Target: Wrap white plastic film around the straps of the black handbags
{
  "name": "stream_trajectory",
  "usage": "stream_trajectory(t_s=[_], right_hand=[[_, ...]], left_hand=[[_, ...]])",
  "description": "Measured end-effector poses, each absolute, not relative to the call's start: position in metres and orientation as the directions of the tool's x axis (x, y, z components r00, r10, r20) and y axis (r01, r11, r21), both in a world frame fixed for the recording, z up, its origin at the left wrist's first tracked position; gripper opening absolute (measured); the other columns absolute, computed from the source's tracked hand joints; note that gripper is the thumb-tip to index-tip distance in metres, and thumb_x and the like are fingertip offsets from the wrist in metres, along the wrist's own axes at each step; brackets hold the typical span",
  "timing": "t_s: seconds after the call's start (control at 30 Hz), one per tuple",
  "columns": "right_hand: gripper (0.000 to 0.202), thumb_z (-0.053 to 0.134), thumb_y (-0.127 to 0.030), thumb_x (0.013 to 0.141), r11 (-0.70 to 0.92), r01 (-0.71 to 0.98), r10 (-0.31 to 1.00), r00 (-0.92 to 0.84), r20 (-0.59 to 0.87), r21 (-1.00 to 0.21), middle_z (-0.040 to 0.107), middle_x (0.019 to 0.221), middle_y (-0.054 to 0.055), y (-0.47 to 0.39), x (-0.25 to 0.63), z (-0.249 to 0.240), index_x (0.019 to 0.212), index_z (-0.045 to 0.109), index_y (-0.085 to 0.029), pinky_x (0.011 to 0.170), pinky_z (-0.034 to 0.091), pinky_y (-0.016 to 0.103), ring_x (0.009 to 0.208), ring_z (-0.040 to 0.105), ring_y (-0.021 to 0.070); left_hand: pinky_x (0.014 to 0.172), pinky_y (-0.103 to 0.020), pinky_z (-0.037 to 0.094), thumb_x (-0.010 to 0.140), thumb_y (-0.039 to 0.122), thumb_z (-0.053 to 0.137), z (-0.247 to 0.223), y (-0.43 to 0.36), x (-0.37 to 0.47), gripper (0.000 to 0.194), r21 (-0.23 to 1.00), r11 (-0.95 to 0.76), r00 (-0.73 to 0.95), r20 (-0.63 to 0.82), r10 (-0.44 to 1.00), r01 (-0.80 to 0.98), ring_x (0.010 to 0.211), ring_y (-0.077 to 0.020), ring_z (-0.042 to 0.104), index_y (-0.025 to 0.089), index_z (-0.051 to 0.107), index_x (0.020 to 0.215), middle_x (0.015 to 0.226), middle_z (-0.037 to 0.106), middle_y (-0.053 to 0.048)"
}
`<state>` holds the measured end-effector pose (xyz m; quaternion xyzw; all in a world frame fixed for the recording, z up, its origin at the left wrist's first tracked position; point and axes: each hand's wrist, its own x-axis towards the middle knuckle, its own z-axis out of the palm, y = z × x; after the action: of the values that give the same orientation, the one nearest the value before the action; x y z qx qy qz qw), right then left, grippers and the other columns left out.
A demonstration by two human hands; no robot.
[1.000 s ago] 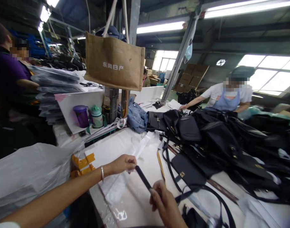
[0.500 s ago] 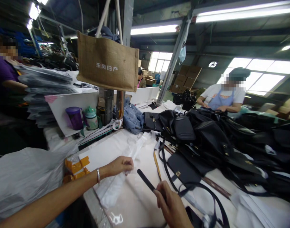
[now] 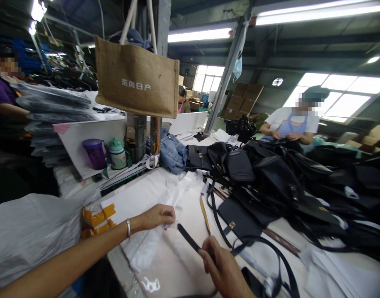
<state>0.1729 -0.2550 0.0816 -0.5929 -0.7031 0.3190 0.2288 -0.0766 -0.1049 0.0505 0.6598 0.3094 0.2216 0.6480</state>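
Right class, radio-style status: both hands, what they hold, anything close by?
Left hand pinching the white plastic bag. Right hand gripping the black strap, end pointed toward the left hand. Black handbag pile close on the right.

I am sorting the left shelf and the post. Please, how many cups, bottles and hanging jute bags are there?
Purple cup: 1
Green bottle: 1
Jute bag: 1
Total: 3
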Motion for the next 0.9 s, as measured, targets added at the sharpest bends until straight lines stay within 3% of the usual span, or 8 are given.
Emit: stream_trajectory(t_s=[0.3,0.6,0.9], right_hand=[[0.011,0.044,-0.032,0.094,0.117,0.724,0.969,-0.234,-0.082,-0.680,0.063,0.060,-0.006,-0.244,0.175,0.086,0.089,0.048,-0.023,0.057,0.033,0.024,0.056,0.058,0.0137],[0.011,0.049,-0.032,0.092,0.132,0.723,0.966,-0.248,-0.077,-0.678,0.063,0.059,-0.006,-0.227,0.178,0.084,0.098,0.051,-0.024,0.057,0.033,0.023,0.055,0.057,0.0136],[0.018,0.052,-0.031,0.089,0.132,0.666,0.948,-0.302,-0.104,-0.735,0.061,0.059,-0.007,-0.221,0.174,0.086,0.105,0.050,-0.023,0.059,0.036,0.023,0.056,0.057,0.0133]], left_hand=[[0.058,-0.021,0.041,0.074,0.023,0.066,0.054,-0.107,-0.070,0.011,0.986,0.046,0.765,-0.155,0.625,0.162,0.058,-0.0101,0.053,0.012,0.065,0.078,0.065,0.062,0.001],[0.061,-0.021,0.041,0.078,0.036,0.065,0.062,-0.105,-0.073,0.030,0.963,0.059,0.793,-0.252,0.555,0.264,0.065,-0.0115,0.056,0.016,0.068,0.100,0.076,0.065,-0.001],[0.055,-0.021,0.040,0.071,0.030,0.065,0.067,-0.111,-0.056,0.018,0.929,-0.021,0.780,-0.297,0.550,0.369,0.057,-0.0110,0.052,0.014,0.067,0.079,0.064,0.063,0.000]])
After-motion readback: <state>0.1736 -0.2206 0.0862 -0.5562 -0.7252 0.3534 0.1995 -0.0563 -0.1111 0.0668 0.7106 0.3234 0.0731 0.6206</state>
